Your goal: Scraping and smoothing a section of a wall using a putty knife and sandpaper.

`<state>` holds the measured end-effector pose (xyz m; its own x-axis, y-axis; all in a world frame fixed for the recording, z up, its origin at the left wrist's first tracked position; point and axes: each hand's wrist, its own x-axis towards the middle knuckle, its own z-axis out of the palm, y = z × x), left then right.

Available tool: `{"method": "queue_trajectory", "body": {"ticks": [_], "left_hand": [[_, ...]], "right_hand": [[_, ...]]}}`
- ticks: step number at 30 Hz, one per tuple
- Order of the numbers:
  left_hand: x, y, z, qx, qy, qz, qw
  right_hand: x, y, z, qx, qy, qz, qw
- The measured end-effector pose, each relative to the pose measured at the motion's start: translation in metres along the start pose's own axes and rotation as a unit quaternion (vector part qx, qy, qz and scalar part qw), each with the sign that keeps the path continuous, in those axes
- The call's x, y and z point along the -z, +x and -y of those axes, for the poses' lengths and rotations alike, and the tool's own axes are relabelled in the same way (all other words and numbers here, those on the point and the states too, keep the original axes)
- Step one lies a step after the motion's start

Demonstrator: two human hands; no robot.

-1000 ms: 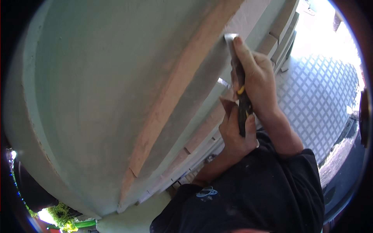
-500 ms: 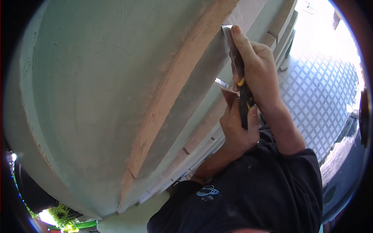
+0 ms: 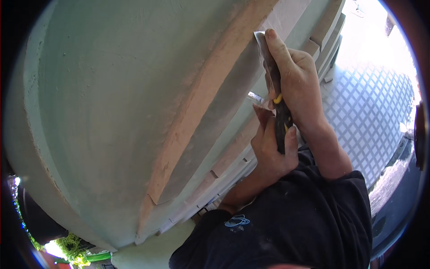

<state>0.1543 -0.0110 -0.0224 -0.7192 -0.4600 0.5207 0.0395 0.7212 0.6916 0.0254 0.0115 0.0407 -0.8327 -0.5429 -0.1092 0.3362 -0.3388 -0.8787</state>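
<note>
A putty knife (image 3: 283, 119) with a black and yellow handle and a flat metal blade is held by both hands, in front of a wall's raised moulding. My right hand (image 3: 299, 83) is closed around its upper part, thumb laid along the blade near the tip. Lower down, my left hand (image 3: 275, 150) is closed on the end of the handle. A reddish-brown piece, perhaps folded sandpaper (image 3: 263, 114), sticks out by the left fingers. The blade's corner lies over the edge of the peach-coloured moulding (image 3: 197, 107); whether it touches cannot be made out.
A wide grey-green wall surface (image 3: 112, 98) fills the left. Stepped ledges (image 3: 215, 172) run beneath the moulding. White and grey diamond-patterned flooring (image 3: 367, 116) lies to the right. Green plants (image 3: 74, 249) show at the lower left.
The putty knife and both hands have shifted very slightly, the blade's tip a little down and left. Both hands keep their grip.
</note>
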Motion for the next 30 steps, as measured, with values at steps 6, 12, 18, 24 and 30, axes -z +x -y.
{"method": "queue_trajectory", "body": {"ticks": [6,12,18,24,30], "left_hand": [[0.008,-0.009,0.008,0.000,0.013,0.014,1.000],[0.006,0.008,-0.019,0.114,-0.010,0.014,0.993],[0.004,-0.002,-0.002,0.011,0.004,0.018,1.000],[0.005,-0.010,0.007,0.022,0.002,-0.002,1.000],[0.002,-0.004,0.001,-0.006,-0.011,0.018,1.000]], "right_hand": [[-0.003,-0.004,-0.005,0.001,0.008,0.002,1.000],[-0.003,0.004,0.006,0.048,0.028,-0.013,0.998],[-0.001,0.000,0.000,-0.015,0.012,0.019,1.000],[-0.005,-0.005,-0.010,0.043,-0.005,0.004,0.999],[-0.004,0.003,0.002,0.041,-0.001,0.014,0.999]]}}
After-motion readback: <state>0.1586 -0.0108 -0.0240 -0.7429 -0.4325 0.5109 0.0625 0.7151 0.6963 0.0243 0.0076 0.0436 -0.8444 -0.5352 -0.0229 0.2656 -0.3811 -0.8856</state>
